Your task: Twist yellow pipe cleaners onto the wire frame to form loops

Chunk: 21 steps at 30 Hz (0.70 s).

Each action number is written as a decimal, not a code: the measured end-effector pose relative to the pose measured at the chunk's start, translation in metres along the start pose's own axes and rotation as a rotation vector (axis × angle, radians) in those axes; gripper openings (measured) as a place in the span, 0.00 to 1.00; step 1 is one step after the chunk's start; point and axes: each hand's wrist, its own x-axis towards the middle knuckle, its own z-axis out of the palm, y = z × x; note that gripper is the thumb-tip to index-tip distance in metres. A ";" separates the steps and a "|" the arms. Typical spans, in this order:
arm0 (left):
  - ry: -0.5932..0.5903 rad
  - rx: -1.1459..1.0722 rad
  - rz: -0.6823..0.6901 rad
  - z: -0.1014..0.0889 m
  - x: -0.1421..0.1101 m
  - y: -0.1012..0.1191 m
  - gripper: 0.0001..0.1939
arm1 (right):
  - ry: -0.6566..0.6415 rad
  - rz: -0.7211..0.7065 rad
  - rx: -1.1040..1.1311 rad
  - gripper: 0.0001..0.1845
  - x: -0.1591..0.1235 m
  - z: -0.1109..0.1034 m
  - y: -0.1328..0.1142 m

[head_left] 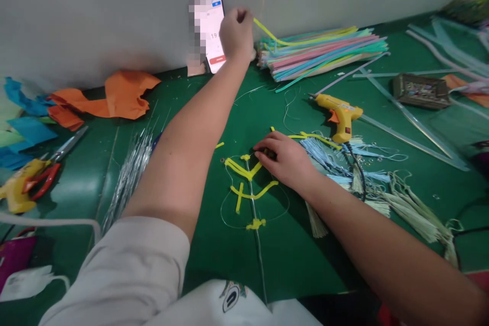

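My left hand [237,35] is raised in front of a phone, its fingers closed at the end of a yellow pipe cleaner [278,41] that stretches to a bundle of coloured pipe cleaners [324,53]. Low over the table, my right hand [286,158] has its fingers curled around a small dark and yellow object [269,153], mostly hidden. Beside it lies a thin wire frame [222,209] with a straight stem [260,260]. Bent yellow pipe cleaner pieces [254,195] cross the frame, and yellow knots [255,224] sit on the stem.
A lit phone [214,35] leans on the wall. Right: a yellow glue gun [338,114], blue tassels [321,155], pale tassels [412,211] and clear glue sticks [412,145]. Left: silvery wires [128,178], red-handled scissors [48,181], another glue gun [17,188] and orange paper [126,94].
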 end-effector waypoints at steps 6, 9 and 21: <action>0.059 0.121 0.032 -0.060 -0.026 0.054 0.14 | -0.002 -0.008 -0.036 0.09 -0.001 0.001 0.002; 0.052 0.166 0.114 -0.087 -0.043 0.074 0.12 | 0.004 -0.025 -0.023 0.09 -0.001 0.002 0.003; 0.317 0.070 0.163 -0.178 -0.085 0.127 0.07 | 0.074 0.009 0.058 0.10 -0.003 0.004 0.004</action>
